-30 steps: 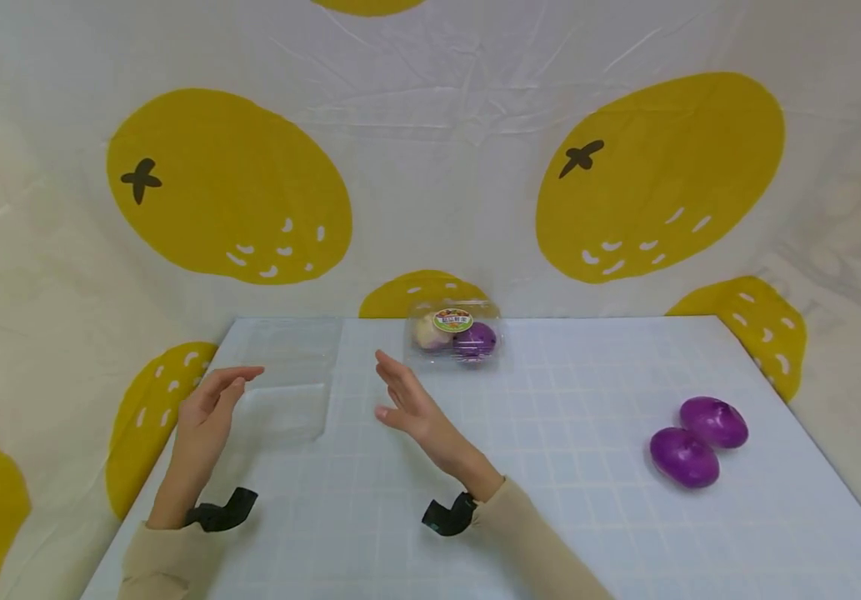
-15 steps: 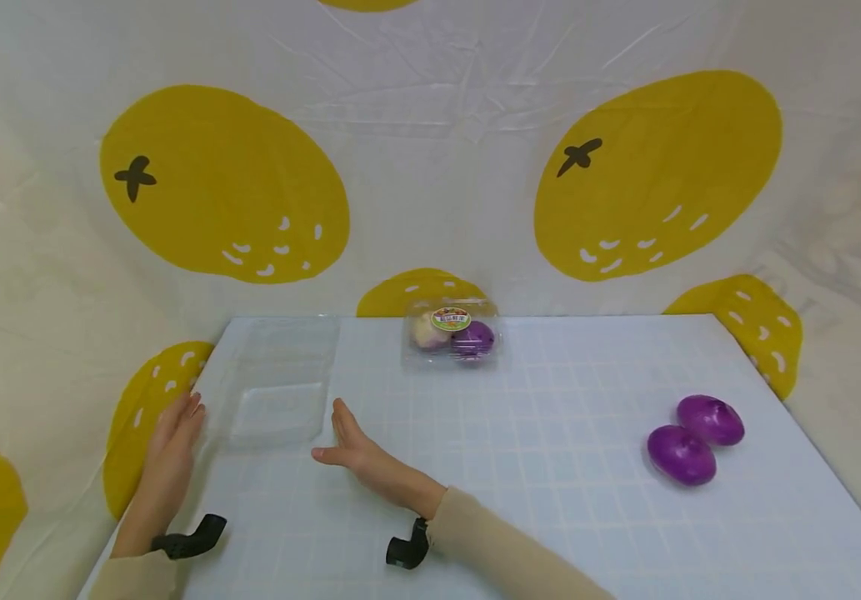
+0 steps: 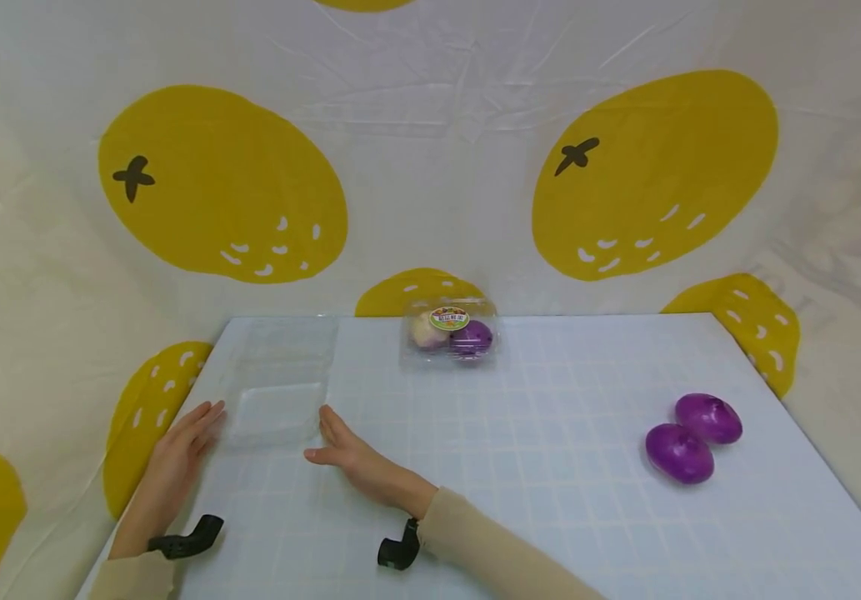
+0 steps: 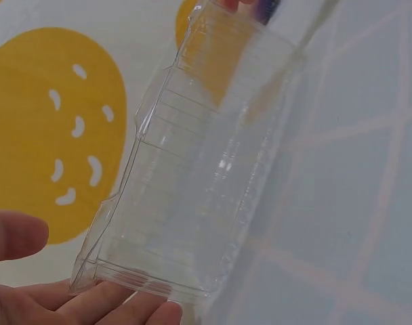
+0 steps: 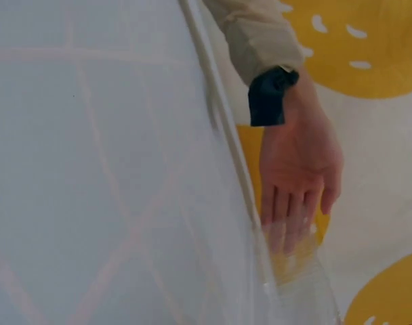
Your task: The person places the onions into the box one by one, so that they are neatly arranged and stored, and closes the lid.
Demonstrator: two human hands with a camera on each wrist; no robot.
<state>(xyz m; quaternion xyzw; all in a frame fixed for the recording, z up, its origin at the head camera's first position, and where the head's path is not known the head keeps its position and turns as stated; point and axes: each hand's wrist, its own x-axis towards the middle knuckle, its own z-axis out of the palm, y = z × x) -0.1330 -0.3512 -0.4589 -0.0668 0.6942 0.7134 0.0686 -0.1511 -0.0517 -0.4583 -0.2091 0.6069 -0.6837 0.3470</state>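
An opened clear plastic clamshell box [image 3: 280,417] lies at the left of the table in the head view. My left hand [image 3: 178,458] is at its left side with straight fingers. In the left wrist view, those fingers [image 4: 104,301] lie against the end of the box, the thumb apart from it. Across from it, my right hand [image 3: 358,462] has its straight fingertips at the box's right side, thumb spread; whether they touch is hard to tell. Two purple onions [image 3: 679,454] rest side by side at the right, away from both hands.
At the back edge stands a closed clear package [image 3: 450,333] with a labelled lid, holding one pale and one purple vegetable. The white gridded table [image 3: 520,500] meets a cloth backdrop [image 3: 438,167] printed with large yellow fruit. The box lies close to the left table edge.
Both hands have come down and toward me: the left to the box's left side, the right leftward to its right side. Over the last half second the left fingers moved in toward the box.
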